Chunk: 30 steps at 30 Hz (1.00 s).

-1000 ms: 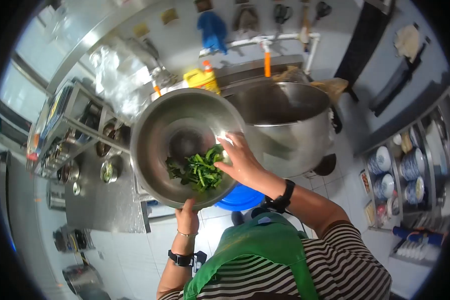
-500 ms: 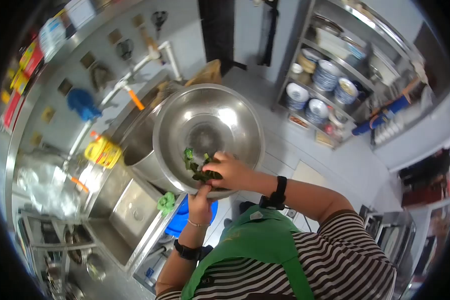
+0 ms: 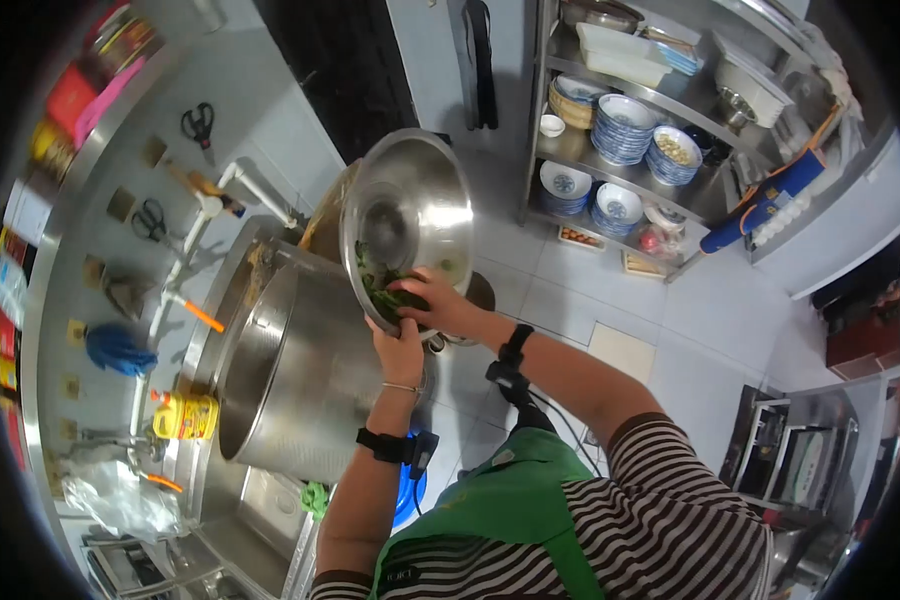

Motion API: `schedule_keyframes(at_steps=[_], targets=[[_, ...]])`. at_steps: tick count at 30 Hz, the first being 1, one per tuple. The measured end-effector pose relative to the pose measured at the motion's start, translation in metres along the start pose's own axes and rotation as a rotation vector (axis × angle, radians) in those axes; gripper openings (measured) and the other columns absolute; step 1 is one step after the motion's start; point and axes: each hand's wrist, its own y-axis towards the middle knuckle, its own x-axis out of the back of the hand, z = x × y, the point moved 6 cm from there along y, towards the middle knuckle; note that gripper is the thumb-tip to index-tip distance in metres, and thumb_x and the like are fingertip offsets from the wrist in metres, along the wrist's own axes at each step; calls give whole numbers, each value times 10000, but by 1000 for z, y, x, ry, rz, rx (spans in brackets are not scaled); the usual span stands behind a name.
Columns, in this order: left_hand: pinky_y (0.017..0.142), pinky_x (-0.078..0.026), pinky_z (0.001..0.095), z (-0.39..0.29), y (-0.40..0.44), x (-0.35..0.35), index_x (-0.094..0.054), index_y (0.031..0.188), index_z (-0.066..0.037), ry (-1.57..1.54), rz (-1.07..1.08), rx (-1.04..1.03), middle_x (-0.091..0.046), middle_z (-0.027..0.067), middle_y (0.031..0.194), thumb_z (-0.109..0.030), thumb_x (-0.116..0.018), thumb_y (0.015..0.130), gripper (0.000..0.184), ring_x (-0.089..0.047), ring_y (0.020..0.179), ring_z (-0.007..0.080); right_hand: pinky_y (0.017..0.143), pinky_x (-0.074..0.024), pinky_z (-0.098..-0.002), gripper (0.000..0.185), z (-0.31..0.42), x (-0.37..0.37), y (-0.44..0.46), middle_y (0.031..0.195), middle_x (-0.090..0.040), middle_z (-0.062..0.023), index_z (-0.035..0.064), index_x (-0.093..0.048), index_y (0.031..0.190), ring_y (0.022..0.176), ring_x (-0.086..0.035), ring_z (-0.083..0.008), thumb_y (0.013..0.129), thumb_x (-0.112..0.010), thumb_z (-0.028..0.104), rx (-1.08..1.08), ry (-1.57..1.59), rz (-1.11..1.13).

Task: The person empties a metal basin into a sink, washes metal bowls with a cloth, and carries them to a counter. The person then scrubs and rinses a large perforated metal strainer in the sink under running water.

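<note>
A large stainless-steel mixing bowl (image 3: 432, 190) is tilted, its opening angled toward the right. My left hand (image 3: 398, 350) grips its near rim, with the thumb at the edge. Dark leafy greens (image 3: 378, 292) lie low inside, against the near wall. Over the rim reaches my right hand (image 3: 438, 302), its fingers curled on the greens; the fingertips are partly hidden among the leaves. Left of the bowl stands a big metal stockpot (image 3: 315, 375).
A sink (image 3: 270, 505) lies at lower left, with a green cloth (image 3: 314, 499) on its edge. A yellow jug (image 3: 185, 415) stands beside the stockpot. Shelves at the upper right hold stacked blue-and-white bowls (image 3: 622, 130). Scissors (image 3: 198, 125) hang on the wall.
The bowl has gone from nearly level to tilted, and both hands have moved with it. My view has turned, so more of the stockpot shows. The right hand stays on the greens.
</note>
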Motion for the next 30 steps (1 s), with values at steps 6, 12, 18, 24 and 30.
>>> schedule_keyframes(at_steps=[6,12,18,24,30], targets=[[890,-495,329,56,80,-58,-161,1482,13,388,-33,-75,-399,275,1383,49,-491,839,724,-545,1167,332,1000,-392,-439,447,-169,-9,10,1203,-530,-170,103,-591,1195,1143,-490,-377,780,-734,189,-163,-49,-144],[903,-485,372,63,126,-76,-186,1493,-30,787,-67,-96,-365,320,1414,53,-480,819,740,-513,1204,427,922,-444,-470,359,-310,-44,-24,1251,-556,-152,89,-637,1108,1162,-513,-367,764,-720,148,-264,-169,-58],[849,-482,306,90,157,-40,-193,1481,1,520,-209,-30,-517,257,1287,52,-477,831,711,-614,981,270,842,-483,-400,208,-305,-9,44,980,-663,-128,65,-662,1004,967,-613,-309,798,-684,81,-398,180,-182],[824,-481,292,103,157,-33,-377,1319,121,263,-278,72,-588,207,1168,39,-512,848,496,-596,931,211,856,-471,-391,221,-193,8,161,1001,-614,-107,72,-639,1005,948,-590,-301,799,-719,80,69,368,-311],[896,-443,303,91,154,-26,-460,1260,105,301,-325,15,-581,169,1174,11,-516,858,417,-572,1016,235,850,-440,-466,218,-252,-33,128,997,-554,-129,79,-616,936,985,-535,-361,737,-698,46,48,144,-78]])
